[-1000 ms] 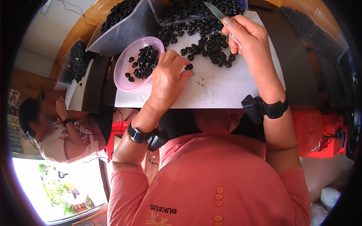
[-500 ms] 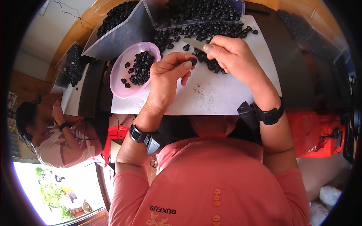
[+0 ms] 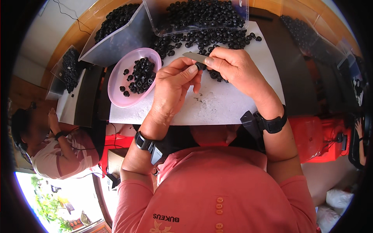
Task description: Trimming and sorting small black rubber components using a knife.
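Observation:
Between the thumb and fingers of my left hand [image 3: 174, 81] is a small round black rubber part [image 3: 201, 66]. My right hand [image 3: 237, 69] grips a short flat blade [image 3: 194, 57], whose handle is hidden in the fingers. The blade lies across the top of the black part, touching it or very close; I cannot tell which. Left of my left hand, an oval pink bowl [image 3: 116, 97] holds several like black parts [image 3: 143, 75]. Beyond my hands, loose black parts [image 3: 186, 39] spread over the white work surface [image 3: 248, 105].
A clear bin [image 3: 157, 32] full of black parts lies tipped at the back, with another bin [image 3: 112, 42] left of it. Dark crumbs [image 3: 204, 99] dot the white surface. A co-worker [image 3: 58, 139] sits at the left. A red stool [image 3: 307, 139] stands at the right.
My right hand has come down and left, bringing the blade from beyond the black part onto or just over it. The left hand keeps its pinch. The whole view has shifted slightly.

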`<act>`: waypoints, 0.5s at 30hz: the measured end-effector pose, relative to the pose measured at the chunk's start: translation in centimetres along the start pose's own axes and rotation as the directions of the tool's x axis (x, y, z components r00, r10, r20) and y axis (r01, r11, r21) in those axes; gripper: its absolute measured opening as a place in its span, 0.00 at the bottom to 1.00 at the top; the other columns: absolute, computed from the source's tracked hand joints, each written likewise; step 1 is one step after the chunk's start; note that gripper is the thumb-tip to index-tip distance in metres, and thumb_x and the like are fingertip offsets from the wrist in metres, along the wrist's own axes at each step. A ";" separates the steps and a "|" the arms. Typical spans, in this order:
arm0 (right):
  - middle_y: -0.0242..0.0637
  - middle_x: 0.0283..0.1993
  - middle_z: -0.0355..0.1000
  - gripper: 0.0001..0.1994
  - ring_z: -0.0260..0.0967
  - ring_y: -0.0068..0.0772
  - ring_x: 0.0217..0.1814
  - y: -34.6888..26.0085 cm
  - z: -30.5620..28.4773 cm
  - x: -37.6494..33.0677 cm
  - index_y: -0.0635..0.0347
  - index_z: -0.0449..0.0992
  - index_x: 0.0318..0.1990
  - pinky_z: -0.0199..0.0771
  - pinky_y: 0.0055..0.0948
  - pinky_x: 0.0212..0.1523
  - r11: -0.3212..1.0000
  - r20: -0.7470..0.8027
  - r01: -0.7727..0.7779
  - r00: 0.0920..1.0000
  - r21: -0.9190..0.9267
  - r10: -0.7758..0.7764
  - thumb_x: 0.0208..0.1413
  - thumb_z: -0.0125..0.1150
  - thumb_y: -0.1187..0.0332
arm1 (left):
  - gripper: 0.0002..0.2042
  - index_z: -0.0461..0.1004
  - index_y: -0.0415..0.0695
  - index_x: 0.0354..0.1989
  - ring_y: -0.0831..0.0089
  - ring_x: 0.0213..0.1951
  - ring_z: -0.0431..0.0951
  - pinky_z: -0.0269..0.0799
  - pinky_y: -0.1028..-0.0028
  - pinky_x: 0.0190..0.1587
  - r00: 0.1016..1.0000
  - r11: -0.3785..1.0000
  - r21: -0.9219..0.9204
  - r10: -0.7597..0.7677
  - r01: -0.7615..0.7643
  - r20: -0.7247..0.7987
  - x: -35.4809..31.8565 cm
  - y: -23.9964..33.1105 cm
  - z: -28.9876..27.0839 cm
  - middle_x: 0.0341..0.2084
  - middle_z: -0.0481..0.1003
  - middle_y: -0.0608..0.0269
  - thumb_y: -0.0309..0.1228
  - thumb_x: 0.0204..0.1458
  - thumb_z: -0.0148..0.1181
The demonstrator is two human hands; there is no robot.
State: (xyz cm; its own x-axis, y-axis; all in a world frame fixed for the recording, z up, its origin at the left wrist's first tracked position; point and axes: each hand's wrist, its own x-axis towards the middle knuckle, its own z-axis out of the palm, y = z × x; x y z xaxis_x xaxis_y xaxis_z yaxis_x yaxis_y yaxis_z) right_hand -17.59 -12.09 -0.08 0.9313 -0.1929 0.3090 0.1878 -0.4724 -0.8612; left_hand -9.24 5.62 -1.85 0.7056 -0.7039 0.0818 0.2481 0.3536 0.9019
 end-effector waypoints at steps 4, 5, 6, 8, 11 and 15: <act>0.34 0.14 0.59 0.16 0.55 0.25 0.17 -0.2 0.1 0.0 0.63 0.74 0.26 0.55 0.31 0.21 1.000 0.007 -0.020 1.000 0.005 0.020 0.62 0.59 0.61 | 0.06 0.75 0.32 0.43 0.74 0.28 0.76 0.71 0.75 0.28 1.000 1.000 -0.002 -0.018 0.018 0.007 0.0 0.0 0.0 0.32 0.78 0.56 0.22 0.62 0.55; 0.33 0.14 0.59 0.16 0.55 0.25 0.17 -0.3 0.0 0.0 0.63 0.74 0.26 0.55 0.31 0.21 1.000 0.005 -0.019 1.000 0.003 0.019 0.62 0.59 0.61 | 0.07 0.75 0.32 0.43 0.74 0.28 0.76 0.71 0.75 0.27 1.000 1.000 -0.007 -0.022 0.022 0.007 -0.1 0.1 0.1 0.32 0.77 0.56 0.22 0.62 0.55; 0.33 0.14 0.59 0.15 0.55 0.24 0.17 -0.3 0.0 -0.1 0.63 0.74 0.26 0.55 0.31 0.21 1.000 0.008 -0.018 1.000 0.007 0.018 0.62 0.59 0.61 | 0.07 0.75 0.32 0.43 0.74 0.28 0.76 0.71 0.75 0.27 1.000 1.000 -0.012 -0.027 0.028 0.008 -0.1 0.2 0.2 0.32 0.77 0.56 0.23 0.62 0.54; 0.33 0.14 0.59 0.15 0.55 0.24 0.17 -0.4 0.0 -0.1 0.63 0.75 0.27 0.55 0.31 0.21 1.000 0.014 -0.017 1.000 0.016 0.017 0.62 0.60 0.62 | 0.07 0.75 0.32 0.43 0.73 0.28 0.76 0.71 0.74 0.27 0.999 0.999 -0.023 -0.039 0.040 0.013 0.0 0.2 0.2 0.31 0.77 0.56 0.23 0.62 0.54; 0.34 0.14 0.60 0.14 0.56 0.25 0.17 -0.6 -0.1 0.0 0.63 0.75 0.28 0.56 0.30 0.21 1.000 0.044 0.005 0.999 -0.017 -0.005 0.61 0.60 0.62 | 0.07 0.74 0.32 0.42 0.73 0.28 0.75 0.70 0.74 0.26 0.998 0.998 -0.031 -0.056 0.056 0.023 -0.1 0.3 0.0 0.31 0.77 0.56 0.24 0.63 0.54; 0.37 0.15 0.62 0.13 0.58 0.27 0.17 -0.7 -0.1 -0.1 0.63 0.76 0.28 0.58 0.31 0.22 0.999 0.030 0.021 0.999 -0.031 -0.020 0.61 0.60 0.63 | 0.07 0.74 0.32 0.42 0.73 0.28 0.75 0.70 0.74 0.25 0.997 0.997 -0.037 -0.068 0.069 0.021 -0.1 0.3 0.0 0.30 0.76 0.56 0.24 0.63 0.53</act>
State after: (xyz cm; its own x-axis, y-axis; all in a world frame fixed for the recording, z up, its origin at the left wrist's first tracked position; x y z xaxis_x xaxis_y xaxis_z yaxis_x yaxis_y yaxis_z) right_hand -17.87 -11.84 0.51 0.9362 -0.1581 0.3138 0.1971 -0.5030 -0.8415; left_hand -9.22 5.77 -1.55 0.6732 -0.7388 0.0292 0.3200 0.3268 0.8893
